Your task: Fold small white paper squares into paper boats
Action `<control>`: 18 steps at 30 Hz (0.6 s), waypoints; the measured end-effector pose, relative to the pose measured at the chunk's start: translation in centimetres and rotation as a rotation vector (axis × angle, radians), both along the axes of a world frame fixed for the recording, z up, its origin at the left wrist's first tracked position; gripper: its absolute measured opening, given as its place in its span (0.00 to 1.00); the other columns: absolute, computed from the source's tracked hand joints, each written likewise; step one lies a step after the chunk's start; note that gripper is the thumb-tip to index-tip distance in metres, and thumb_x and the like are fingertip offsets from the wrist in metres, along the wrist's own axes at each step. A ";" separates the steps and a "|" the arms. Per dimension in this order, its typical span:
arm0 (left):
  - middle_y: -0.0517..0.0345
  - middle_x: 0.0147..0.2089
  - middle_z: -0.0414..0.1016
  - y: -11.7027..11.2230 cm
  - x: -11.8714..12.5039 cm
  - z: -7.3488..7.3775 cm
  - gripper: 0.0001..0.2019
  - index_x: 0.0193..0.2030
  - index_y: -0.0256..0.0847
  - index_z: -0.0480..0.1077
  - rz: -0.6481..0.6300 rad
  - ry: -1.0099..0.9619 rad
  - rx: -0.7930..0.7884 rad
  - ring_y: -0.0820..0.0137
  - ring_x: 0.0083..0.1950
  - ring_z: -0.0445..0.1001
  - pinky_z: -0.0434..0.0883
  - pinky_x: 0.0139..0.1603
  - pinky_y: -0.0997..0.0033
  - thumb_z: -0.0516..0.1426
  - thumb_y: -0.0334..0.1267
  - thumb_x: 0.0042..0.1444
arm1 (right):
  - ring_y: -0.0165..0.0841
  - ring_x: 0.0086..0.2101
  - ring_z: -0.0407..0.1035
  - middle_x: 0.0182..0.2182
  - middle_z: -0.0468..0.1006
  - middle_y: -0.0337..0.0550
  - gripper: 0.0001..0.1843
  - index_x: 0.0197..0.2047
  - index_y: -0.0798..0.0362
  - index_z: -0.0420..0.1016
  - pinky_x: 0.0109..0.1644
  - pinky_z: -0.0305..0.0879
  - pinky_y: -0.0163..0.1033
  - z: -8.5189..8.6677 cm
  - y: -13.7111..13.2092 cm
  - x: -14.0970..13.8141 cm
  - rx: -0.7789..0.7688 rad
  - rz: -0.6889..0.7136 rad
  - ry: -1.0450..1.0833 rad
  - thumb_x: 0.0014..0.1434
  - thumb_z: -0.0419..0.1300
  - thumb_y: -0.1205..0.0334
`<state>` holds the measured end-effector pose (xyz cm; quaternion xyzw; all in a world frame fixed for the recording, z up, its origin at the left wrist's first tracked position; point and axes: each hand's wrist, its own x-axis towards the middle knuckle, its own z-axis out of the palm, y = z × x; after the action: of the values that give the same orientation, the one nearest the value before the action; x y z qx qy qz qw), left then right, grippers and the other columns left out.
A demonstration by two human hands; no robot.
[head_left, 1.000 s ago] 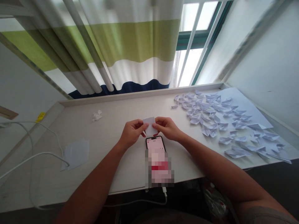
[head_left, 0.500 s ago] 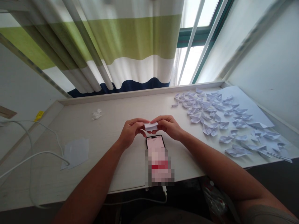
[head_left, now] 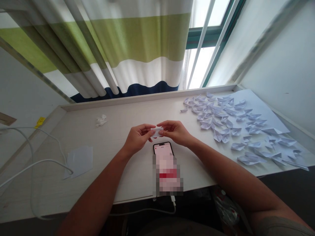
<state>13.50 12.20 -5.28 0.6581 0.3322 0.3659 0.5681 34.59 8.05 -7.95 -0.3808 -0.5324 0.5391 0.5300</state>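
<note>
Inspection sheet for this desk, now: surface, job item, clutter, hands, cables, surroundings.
Surface: white wooden desk, raised ledge along the back.
Job item: small folded white paper, held above the desk.
Hands: left hand and right hand pinch the paper from opposite sides.
Clutter: many folded white paper boats at right; flat white paper sheets at left; crumpled white tissue-like scrap; black-edged phone, screen partly pixelated.
Cables: white cable reaching onto the left sheets; second white cable at the phone's lower end.
Surroundings: white, green and navy curtain; teal-framed window.

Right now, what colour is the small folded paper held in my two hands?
The small folded paper is white, seen best in the head view.
</note>
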 end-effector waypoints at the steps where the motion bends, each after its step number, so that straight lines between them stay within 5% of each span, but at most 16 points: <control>1: 0.55 0.30 0.83 0.1 0.0 -0.1 0.16 0.43 0.36 0.83 0.001 0.015 0.002 0.68 0.29 0.80 0.79 0.29 0.69 0.71 0.45 0.54 | 0.33 0.35 0.82 0.31 0.86 0.39 0.19 0.47 0.53 0.85 0.43 0.80 0.42 0.0 0.0 0.1 -0.008 -0.009 -0.024 0.54 0.79 0.56; 10: 0.54 0.32 0.84 0.0 0.1 -0.4 0.14 0.36 0.38 0.83 0.013 0.055 0.020 0.69 0.28 0.78 0.79 0.30 0.68 0.71 0.47 0.53 | 0.33 0.33 0.78 0.31 0.86 0.46 0.23 0.37 0.56 0.86 0.39 0.76 0.40 0.8 -0.1 0.4 -0.030 -0.015 -0.195 0.61 0.71 0.41; 18: 0.52 0.31 0.85 -0.1 0.1 -0.1 0.15 0.35 0.37 0.84 0.024 0.060 -0.011 0.67 0.29 0.79 0.79 0.30 0.67 0.73 0.48 0.52 | 0.34 0.30 0.76 0.28 0.84 0.45 0.20 0.35 0.55 0.85 0.35 0.72 0.39 0.8 -0.1 0.1 0.057 -0.112 -0.332 0.61 0.70 0.44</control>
<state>13.59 12.14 -5.34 0.6616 0.3589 0.3512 0.5569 34.66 7.90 -7.14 -0.4787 -0.6055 0.4232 0.4745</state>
